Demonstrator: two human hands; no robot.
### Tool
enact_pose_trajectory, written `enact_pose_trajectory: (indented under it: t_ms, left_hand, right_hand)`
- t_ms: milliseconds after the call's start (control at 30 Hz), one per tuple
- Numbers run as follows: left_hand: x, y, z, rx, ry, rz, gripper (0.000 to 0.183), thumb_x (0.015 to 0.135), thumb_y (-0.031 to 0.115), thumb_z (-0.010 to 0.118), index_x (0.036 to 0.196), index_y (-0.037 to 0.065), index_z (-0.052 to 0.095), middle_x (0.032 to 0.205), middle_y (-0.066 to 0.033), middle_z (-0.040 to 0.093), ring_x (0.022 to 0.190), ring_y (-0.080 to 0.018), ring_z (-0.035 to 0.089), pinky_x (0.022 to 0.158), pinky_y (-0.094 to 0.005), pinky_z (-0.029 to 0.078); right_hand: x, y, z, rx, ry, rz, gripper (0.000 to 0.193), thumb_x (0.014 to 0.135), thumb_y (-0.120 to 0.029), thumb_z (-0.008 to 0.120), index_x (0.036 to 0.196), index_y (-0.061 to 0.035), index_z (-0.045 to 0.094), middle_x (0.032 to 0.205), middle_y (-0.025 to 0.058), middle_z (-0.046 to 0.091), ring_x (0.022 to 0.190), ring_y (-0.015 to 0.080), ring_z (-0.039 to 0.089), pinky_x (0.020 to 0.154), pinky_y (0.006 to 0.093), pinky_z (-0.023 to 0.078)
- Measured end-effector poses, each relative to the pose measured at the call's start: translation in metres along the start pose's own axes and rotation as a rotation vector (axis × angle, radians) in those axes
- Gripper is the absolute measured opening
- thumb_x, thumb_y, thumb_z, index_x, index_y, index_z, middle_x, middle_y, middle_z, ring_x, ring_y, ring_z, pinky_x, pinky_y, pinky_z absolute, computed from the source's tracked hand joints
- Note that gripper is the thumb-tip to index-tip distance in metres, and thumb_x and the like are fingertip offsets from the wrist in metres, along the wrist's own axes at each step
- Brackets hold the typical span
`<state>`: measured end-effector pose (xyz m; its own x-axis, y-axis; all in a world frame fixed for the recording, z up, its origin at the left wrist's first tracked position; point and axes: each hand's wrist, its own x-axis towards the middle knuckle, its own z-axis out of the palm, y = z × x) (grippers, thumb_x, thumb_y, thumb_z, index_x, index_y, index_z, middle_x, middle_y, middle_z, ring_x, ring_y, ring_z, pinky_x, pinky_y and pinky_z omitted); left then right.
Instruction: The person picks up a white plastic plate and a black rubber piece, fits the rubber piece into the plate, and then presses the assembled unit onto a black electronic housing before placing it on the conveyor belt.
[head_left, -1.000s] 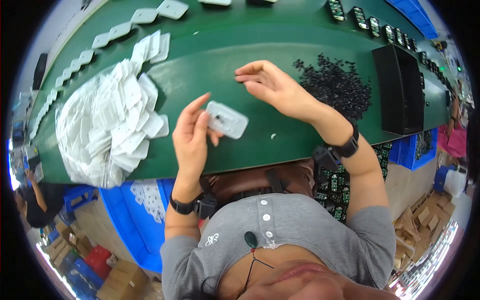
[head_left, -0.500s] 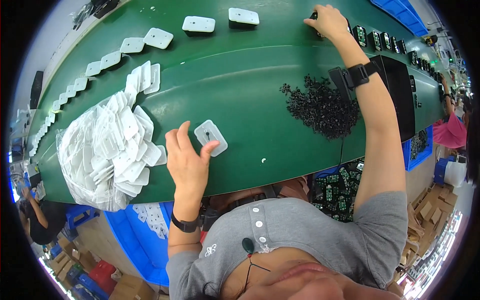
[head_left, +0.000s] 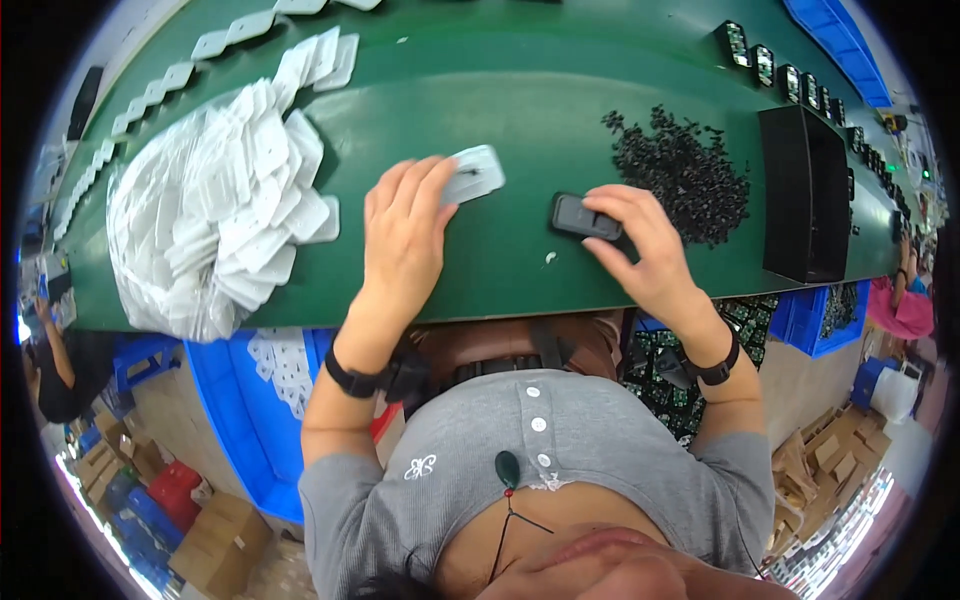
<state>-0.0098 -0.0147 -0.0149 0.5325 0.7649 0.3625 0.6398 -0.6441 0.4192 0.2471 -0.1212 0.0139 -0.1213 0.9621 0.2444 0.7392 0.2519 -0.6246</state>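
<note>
My left hand [head_left: 405, 215] is closed on the edge of a white plastic cover [head_left: 478, 174], which carries a small black part on its face. To the right, my right hand [head_left: 645, 240] grips a black plastic housing [head_left: 574, 216] between thumb and fingers, low over the green table. The two pieces are apart, the housing a little nearer to me. Just beyond my right hand lies a heap of small black plastic parts [head_left: 680, 175]. A heap of white covers [head_left: 220, 200] in a clear plastic bag is left of my left hand.
An upright black box [head_left: 790, 195] stands at the right. Black housings with green circuit boards [head_left: 764, 66] line the far right. White covers [head_left: 250, 27] form a row at far left. Below the table edge are a blue bin [head_left: 235, 400] and several circuit boards [head_left: 680, 390].
My right hand has come back from the far row, bringing a black housing towards me. My left hand has taken hold of the white cover and moved it slightly right and away.
</note>
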Motion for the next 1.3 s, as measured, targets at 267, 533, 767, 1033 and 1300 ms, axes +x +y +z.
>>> enact_pose_trajectory:
  t_ms: [267, 533, 767, 1033, 1300]
  left_hand:
    - [-0.008, -0.009, -0.003, -0.346, 0.06, 0.068, 0.055, 0.079, -0.01, 0.058, 0.131, 0.004, 0.052, 0.124, -0.014, 0.059, 0.114, -0.0323, 0.055, 0.096, -0.0406, 0.045]
    - [-0.022, -0.013, -0.008, -0.398, 0.06, 0.037, 0.054, 0.08, -0.014, 0.046, 0.13, 0.004, 0.056, 0.133, -0.0131, 0.057, 0.12, -0.0316, 0.055, 0.101, -0.0375, 0.046]
    - [-0.026, -0.017, -0.001, -0.225, 0.068, 0.125, 0.052, 0.08, -0.009, 0.048, 0.129, 0.005, 0.059, 0.134, -0.0105, 0.058, 0.12, -0.0309, 0.056, 0.099, -0.0396, 0.048]
    - [-0.019, -0.012, 0.004, -0.104, 0.114, 0.188, 0.052, 0.072, 0.005, 0.07, 0.123, 0.002, 0.059, 0.128, -0.0122, 0.058, 0.111, -0.0288, 0.059, 0.093, -0.0385, 0.049]
    - [-0.004, -0.005, -0.007, -0.572, 0.121, -0.207, 0.035, 0.079, 0.011, 0.073, 0.109, -0.001, 0.06, 0.101, -0.0139, 0.063, 0.093, -0.0318, 0.061, 0.081, -0.0377, 0.051]
  right_hand:
    - [0.032, -0.023, 0.027, 0.048, 0.137, -0.138, 0.042, 0.078, -0.002, 0.074, 0.119, -0.003, 0.063, 0.12, 0.014, 0.064, 0.109, 0.0299, 0.062, 0.094, 0.0358, 0.049]
    - [0.073, -0.027, 0.065, 0.035, 0.003, -0.251, 0.039, 0.078, -0.002, 0.072, 0.116, -0.0042, 0.065, 0.116, 0.0127, 0.065, 0.107, 0.0289, 0.062, 0.092, 0.0366, 0.051]
    - [0.072, -0.02, 0.071, -0.039, 0.031, -0.325, 0.04, 0.078, -0.002, 0.072, 0.117, -0.0048, 0.065, 0.119, 0.0123, 0.064, 0.107, 0.0302, 0.061, 0.091, 0.0375, 0.051]
    - [0.08, -0.013, 0.057, 0.038, -0.067, -0.28, 0.043, 0.079, -0.003, 0.073, 0.12, -0.0037, 0.062, 0.118, 0.0119, 0.064, 0.108, 0.0257, 0.062, 0.091, 0.0334, 0.05]
    - [0.09, -0.027, 0.055, 1.013, -0.219, 0.243, 0.069, 0.086, -0.02, 0.073, 0.143, -0.0036, 0.037, 0.133, 0.0128, 0.049, 0.126, 0.0217, 0.047, 0.109, 0.035, 0.033]
